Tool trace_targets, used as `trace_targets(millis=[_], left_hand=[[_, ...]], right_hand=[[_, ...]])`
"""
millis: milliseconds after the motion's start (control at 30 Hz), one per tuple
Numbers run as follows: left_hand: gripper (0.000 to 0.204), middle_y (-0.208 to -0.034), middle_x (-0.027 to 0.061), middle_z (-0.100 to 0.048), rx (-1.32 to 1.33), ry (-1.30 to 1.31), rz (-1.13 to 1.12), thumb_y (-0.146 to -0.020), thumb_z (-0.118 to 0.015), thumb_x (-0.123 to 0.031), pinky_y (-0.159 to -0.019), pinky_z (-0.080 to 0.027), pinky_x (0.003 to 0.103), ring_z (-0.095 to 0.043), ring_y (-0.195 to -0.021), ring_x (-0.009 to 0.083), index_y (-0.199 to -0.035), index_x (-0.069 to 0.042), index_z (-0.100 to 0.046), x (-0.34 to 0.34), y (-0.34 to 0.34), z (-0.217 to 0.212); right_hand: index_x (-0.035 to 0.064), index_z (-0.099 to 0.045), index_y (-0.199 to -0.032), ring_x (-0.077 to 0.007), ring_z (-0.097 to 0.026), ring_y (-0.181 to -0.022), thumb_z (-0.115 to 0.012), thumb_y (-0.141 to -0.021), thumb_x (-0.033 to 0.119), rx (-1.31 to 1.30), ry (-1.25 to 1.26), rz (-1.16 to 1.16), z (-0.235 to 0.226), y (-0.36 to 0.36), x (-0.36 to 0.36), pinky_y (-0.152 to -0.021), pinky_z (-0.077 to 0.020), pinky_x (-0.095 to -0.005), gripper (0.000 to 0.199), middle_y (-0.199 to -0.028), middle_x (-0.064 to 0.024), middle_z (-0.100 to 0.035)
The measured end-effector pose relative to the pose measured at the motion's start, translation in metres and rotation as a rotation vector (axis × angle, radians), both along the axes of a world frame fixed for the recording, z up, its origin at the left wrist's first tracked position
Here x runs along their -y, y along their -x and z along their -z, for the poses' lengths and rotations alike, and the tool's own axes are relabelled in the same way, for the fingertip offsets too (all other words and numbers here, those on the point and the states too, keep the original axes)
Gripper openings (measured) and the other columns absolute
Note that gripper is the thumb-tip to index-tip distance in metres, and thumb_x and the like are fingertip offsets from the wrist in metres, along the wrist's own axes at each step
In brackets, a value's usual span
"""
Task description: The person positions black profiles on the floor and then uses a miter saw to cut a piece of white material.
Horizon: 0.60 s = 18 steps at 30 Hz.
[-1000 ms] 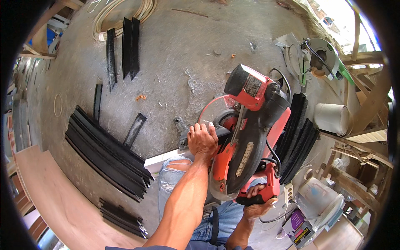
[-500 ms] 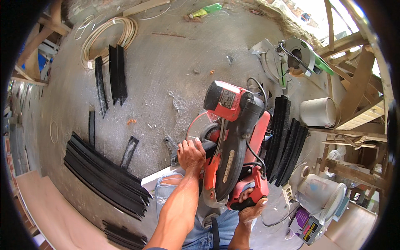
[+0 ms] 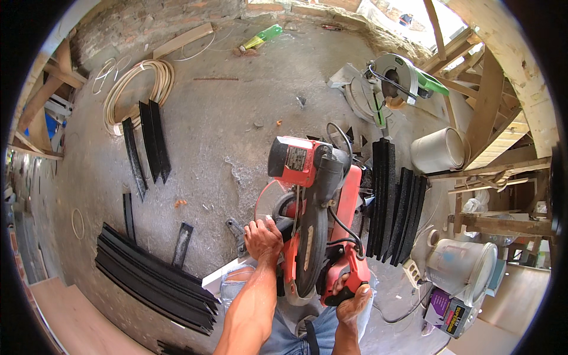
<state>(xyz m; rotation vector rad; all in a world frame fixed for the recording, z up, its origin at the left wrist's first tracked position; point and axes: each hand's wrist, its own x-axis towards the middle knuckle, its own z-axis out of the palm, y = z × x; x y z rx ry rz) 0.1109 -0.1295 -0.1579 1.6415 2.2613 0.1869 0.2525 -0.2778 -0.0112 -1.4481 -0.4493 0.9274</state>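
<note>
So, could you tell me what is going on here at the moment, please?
A person is working a red chop saw on a concrete floor. The right hand grips its rear handle, while the left hand rests beside the blade guard. Black strips lie stacked to the left, more stand right of the saw.
</note>
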Motion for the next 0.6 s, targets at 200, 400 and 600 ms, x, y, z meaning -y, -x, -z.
trace_targets(millis=[200,400,600], left_hand=[[0.041,-0.102,0.0167,-0.063,0.003,-0.001,-0.005,-0.098,-0.046,-0.036,-0.092,-0.047,0.047,-0.058,-0.106,0.0349,-0.091,-0.002,-0.067,0.0005,0.0006,0.0000],[0.040,-0.101,0.0170,-0.063,0.001,0.007,0.000,-0.098,-0.047,-0.036,-0.092,-0.046,0.047,-0.058,-0.105,0.0350,-0.090,-0.002,-0.066,0.0002,-0.0008,-0.0014],[0.040,-0.101,0.0168,-0.063,0.001,-0.017,0.017,-0.098,-0.046,-0.036,-0.092,-0.047,0.047,-0.059,-0.104,0.0351,-0.090,-0.002,-0.066,0.0004,0.0019,0.0007]], right_hand=[[-0.0047,-0.057,-0.101,-0.0186,-0.055,-0.061,-0.051,-0.093,0.072,0.016,-0.019,-0.025,-0.0026,0.0007,-0.0030,-0.054,-0.0469,-0.0299,0.077,-0.074,-0.0098,-0.055],[-0.0051,-0.057,-0.100,-0.0181,-0.055,-0.061,-0.052,-0.093,0.071,0.009,-0.024,-0.022,-0.0002,-0.0004,-0.0016,-0.054,-0.0473,-0.0297,0.077,-0.074,-0.0100,-0.056],[-0.0060,-0.058,-0.101,-0.0181,-0.056,-0.061,-0.050,-0.095,0.069,0.024,-0.047,-0.035,0.0008,0.0000,-0.0017,-0.054,-0.0472,-0.0299,0.076,-0.075,-0.0101,-0.056]])
